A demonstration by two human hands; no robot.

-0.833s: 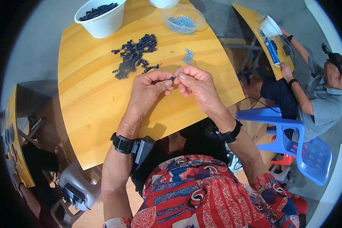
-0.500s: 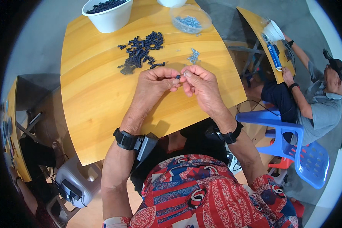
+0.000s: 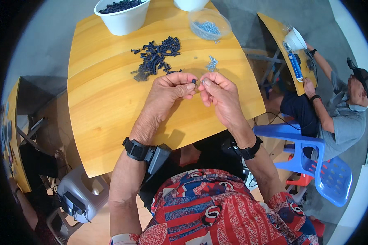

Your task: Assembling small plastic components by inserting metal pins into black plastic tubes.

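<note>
Above the middle of the table, my left hand pinches a small black plastic piece between thumb and forefinger. Right beside it, my right hand grips a tiny silvery screw in its fingertips, mostly covered by them. A narrow gap separates the two pinches. Beyond my left hand lies a loose heap of black plastic pieces, short and tube-like. Past my right hand is a small pile of silvery screws.
A white tub of black pieces and a clear round container of screws stand at the table's far side, near another white bowl. At right, a person works at another table beside a blue plastic chair.
The fingertips of my hands have moved slightly apart, with the black piece and the screw still held. The whole view has shifted a little.
</note>
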